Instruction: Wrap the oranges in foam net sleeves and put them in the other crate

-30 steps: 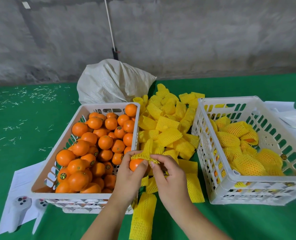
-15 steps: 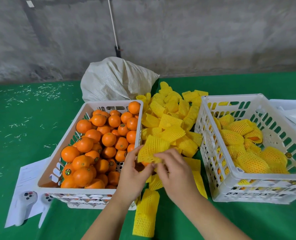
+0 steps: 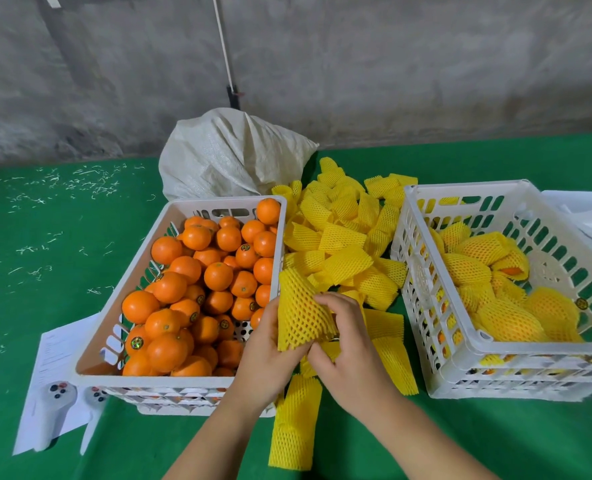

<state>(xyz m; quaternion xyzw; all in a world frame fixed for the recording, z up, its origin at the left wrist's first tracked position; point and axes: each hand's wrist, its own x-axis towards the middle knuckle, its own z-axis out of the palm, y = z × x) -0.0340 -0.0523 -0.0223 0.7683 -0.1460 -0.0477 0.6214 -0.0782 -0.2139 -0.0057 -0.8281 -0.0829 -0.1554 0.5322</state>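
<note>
Centre of frame: the left hand and right hand both grip one yellow foam net sleeve, held upright between them; orange fruit shows faintly through its mesh. Left of the hands, a white crate holds bare oranges. At right, a second white crate holds sleeved oranges. Loose sleeves lie piled between the crates.

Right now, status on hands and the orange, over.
Left hand and right hand both grip one sleeved orange. Held between crates, not yet in right crate. Nothing blocking.
</note>
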